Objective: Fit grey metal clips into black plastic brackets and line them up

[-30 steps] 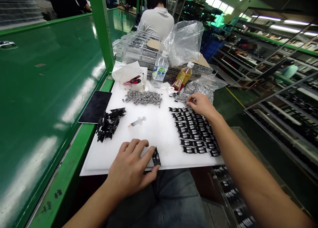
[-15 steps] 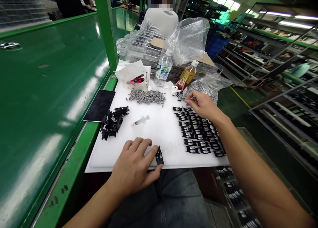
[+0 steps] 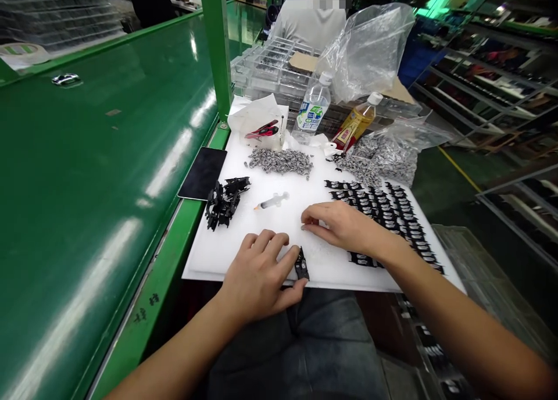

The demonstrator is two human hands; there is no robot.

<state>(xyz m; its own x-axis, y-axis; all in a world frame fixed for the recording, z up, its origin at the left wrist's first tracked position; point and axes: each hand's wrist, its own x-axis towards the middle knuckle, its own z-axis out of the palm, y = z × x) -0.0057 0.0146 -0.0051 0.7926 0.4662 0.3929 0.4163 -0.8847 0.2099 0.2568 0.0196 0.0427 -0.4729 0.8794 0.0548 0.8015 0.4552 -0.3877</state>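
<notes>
Near the front edge of the white foam board (image 3: 261,257), my left hand (image 3: 264,272) grips a small black plastic part (image 3: 301,265) between thumb and index finger. My right hand (image 3: 342,224) hovers over the board, to the right of and beyond that part. Its thumb and fingertips are pinched together; anything between them is too small to make out. Rows of similar black parts with silvery inserts (image 3: 392,211) lie under and beyond my right forearm. A pile of small grey metal pieces (image 3: 281,161) lies at the back, and a syringe (image 3: 272,200) lies mid-board.
Jumbled black parts (image 3: 224,202) lie at the left, beside a dark tablet (image 3: 203,173). Behind stand a clear bottle (image 3: 313,106), a yellow-labelled bottle (image 3: 355,121) and a bag of grey pieces (image 3: 392,153). A green post (image 3: 215,45) rises at the back left. A person (image 3: 311,22) sits beyond.
My right hand has come back from the grey pieces near the bag toward the black part in my left hand. My left hand keeps its grip. The view has shifted left.
</notes>
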